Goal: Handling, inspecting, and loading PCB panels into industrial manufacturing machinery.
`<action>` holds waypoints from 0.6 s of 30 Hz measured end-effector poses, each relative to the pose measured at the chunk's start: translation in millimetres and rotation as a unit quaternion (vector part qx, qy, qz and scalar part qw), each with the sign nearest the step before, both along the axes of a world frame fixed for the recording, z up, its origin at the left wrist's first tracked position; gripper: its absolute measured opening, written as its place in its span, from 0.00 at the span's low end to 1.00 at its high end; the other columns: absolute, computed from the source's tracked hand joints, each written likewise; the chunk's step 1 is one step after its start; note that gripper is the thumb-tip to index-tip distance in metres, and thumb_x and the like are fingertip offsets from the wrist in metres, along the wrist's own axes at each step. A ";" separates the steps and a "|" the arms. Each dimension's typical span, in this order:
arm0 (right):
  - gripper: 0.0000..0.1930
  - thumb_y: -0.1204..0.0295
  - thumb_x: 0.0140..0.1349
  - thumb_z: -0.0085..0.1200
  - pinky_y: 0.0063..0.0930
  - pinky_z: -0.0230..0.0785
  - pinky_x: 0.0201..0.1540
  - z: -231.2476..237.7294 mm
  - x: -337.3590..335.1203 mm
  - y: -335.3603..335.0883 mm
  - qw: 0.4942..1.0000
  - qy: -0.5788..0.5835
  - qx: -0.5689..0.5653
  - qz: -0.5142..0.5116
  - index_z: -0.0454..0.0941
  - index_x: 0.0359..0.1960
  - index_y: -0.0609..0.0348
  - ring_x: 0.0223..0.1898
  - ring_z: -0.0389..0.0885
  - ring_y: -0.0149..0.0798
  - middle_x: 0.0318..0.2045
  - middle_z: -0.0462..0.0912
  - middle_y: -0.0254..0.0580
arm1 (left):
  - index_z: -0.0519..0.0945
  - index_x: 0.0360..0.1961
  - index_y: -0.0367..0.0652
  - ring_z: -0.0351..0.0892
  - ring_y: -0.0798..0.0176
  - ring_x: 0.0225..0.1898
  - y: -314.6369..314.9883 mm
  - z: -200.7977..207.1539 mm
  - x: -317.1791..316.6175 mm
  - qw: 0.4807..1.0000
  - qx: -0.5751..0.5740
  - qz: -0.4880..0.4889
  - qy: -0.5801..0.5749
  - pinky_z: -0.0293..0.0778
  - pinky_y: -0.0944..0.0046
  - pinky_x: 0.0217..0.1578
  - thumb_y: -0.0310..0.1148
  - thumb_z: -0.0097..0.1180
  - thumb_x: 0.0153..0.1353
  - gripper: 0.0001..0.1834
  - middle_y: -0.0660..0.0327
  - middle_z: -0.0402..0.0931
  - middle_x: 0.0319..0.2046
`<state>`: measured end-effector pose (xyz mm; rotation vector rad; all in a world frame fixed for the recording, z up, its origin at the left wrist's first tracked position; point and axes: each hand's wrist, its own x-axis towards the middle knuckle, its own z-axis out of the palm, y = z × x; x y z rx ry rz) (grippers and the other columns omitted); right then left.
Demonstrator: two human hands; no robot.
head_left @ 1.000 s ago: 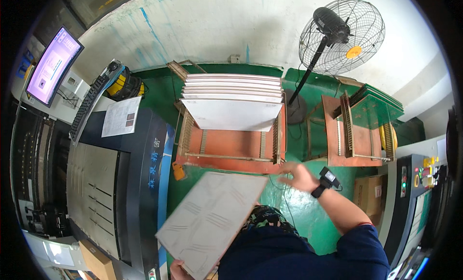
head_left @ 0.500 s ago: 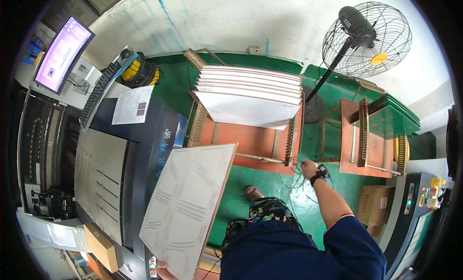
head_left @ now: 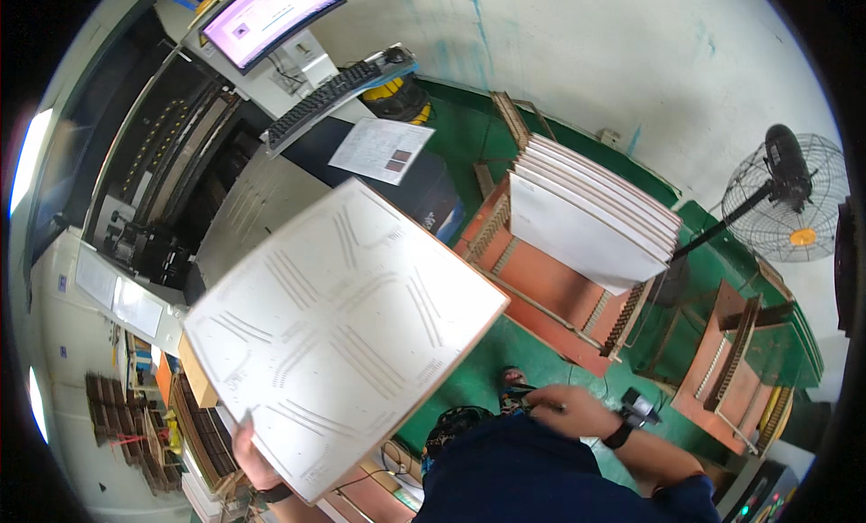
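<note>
A large, thin white panel (head_left: pixel 361 293) with dark slot-like lines and rows of tiny marks is tilted in front of me. My left hand (head_left: pixel 254 460) grips its lower left edge, thumb on the face and the other fingers hidden behind the panel. Beside the front of my dark blue shirt (head_left: pixel 514 469), my right hand (head_left: pixel 573 410) is held with its fingers curled in, apart from the panel. I see nothing in that hand. A dark band with a small boxy device (head_left: pixel 639 408) is on the right wrist.
To the right, a rack (head_left: pixel 532 302) holds several upright white panels (head_left: pixel 586 230). Farther right stand a second rack (head_left: pixel 713 365) with green panels and a black fan (head_left: pixel 789 180). A machine (head_left: pixel 257 221) with a keyboard (head_left: pixel 325 99), monitor (head_left: pixel 271 18) and paper sheet (head_left: pixel 383 149) is at left.
The view has turned left, so racks and fan sit farther right. The panel in my left hand has come up and faces me more fully. My right hand has drawn in toward my body.
</note>
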<state>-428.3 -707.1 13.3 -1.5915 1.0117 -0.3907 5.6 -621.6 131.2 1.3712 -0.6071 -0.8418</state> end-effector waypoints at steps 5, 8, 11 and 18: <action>0.14 0.68 0.60 0.49 0.33 0.68 0.44 75.9 87.2 -13.7 0.941 -0.245 -0.041 0.230 0.73 0.45 0.57 0.42 0.76 0.46 0.39 0.78 0.45 | 0.59 0.57 0.31 0.74 0.53 0.45 -2.2 39.1 -2.7 0.995 -0.092 0.037 -0.004 0.73 0.57 0.45 0.41 0.41 0.64 0.27 0.47 0.69 0.48; 0.12 0.69 0.61 0.49 0.31 0.69 0.44 98.0 115.6 -19.1 0.916 -0.288 -0.039 0.277 0.75 0.44 0.59 0.42 0.77 0.43 0.39 0.78 0.44 | 0.58 0.59 0.33 0.68 0.53 0.52 2.8 38.2 16.5 0.987 -0.148 0.022 0.058 0.68 0.57 0.51 0.43 0.39 0.65 0.28 0.46 0.64 0.54; 0.11 0.69 0.60 0.48 0.33 0.69 0.42 96.3 137.6 -23.8 0.910 -0.299 -0.036 0.286 0.74 0.43 0.59 0.40 0.76 0.45 0.36 0.78 0.45 | 0.61 0.58 0.35 0.68 0.53 0.52 15.5 14.7 60.5 0.991 -0.133 0.026 -0.012 0.64 0.55 0.54 0.42 0.40 0.65 0.26 0.52 0.67 0.54; 0.10 0.71 0.58 0.48 0.35 0.69 0.40 39.5 202.9 -19.4 0.967 -0.205 0.005 0.155 0.74 0.40 0.61 0.38 0.76 0.47 0.35 0.78 0.45 | 0.59 0.59 0.34 0.60 0.51 0.57 -28.8 17.1 115.9 0.978 -0.035 0.200 0.040 0.58 0.52 0.57 0.45 0.39 0.64 0.29 0.52 0.59 0.58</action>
